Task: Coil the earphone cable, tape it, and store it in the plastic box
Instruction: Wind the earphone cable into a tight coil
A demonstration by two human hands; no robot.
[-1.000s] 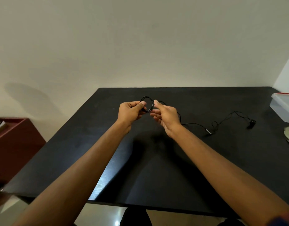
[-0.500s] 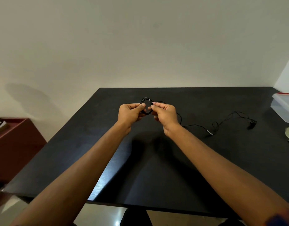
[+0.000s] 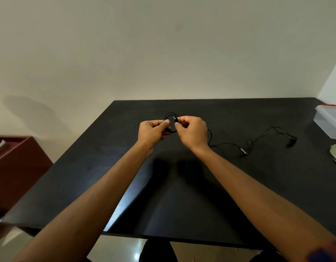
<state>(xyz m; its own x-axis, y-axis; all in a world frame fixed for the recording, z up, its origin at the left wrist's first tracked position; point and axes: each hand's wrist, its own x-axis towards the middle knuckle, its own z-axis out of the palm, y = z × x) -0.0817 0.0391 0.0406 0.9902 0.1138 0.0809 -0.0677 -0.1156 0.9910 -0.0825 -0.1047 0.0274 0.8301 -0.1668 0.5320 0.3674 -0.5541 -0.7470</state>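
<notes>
Cable: the thin black earphone cable (image 3: 227, 143) looks light, limp and springy; left hand (image 3: 152, 131) and right hand (image 3: 191, 132) pinch its small loop, best held at the crossing.

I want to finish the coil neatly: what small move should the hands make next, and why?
Probably the right hand should lay another loop onto the small coil the left hand pinches: much earphone cable lies loose on the table.
</notes>
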